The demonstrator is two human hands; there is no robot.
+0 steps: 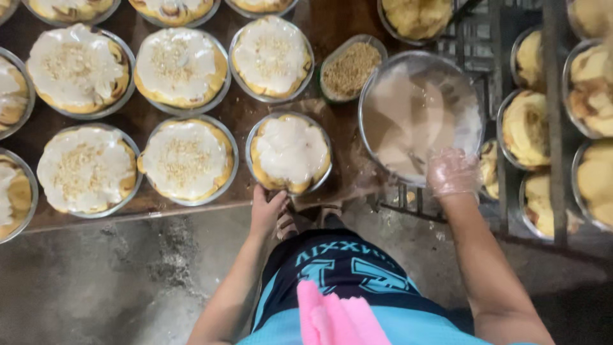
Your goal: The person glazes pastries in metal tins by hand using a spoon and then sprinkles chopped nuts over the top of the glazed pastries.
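Brown bench (pixel 236 118), low and wide, carrying rows of round foil tins of pastry; most already iced white and sprinkled with crumbs. Wire rack (pixel 552 128) to the right, holding bare, uniced pastries (pixel 527 128) in the same kind of tin.

Large metal bowl (pixel 418 115) of pale icing, tilted over the seam between bench and rack; rim gripped at its near edge by right hand (pixel 452 172), gloved in thin clear plastic, fingers closed on the rim. Contents smeared up the wall, level apparently low.

Iced tin (pixel 290 153) at the near bench edge: white icing on, no crumbs yet. Left hand (pixel 267 207) bare, fingers curled against the tin's near rim, holding it steady; exact grip partly hidden under the rim.

Small tub of crumbs (pixel 351 67) just behind the iced tin, beside the bowl, untouched by either hand.

Judgement on doing the step well:
- Keep tin flat and pinned at the bench edge; slipping off the front looks the main risk.
- Hold bowl firmly; glove on a greasy rim may slide.
- Spread icing to the pastry edge only, not over the foil.
- Match crumb cover to the neighbours: centred patch, thin ring of white left round it.
- Keep bare left fingers off the icing.
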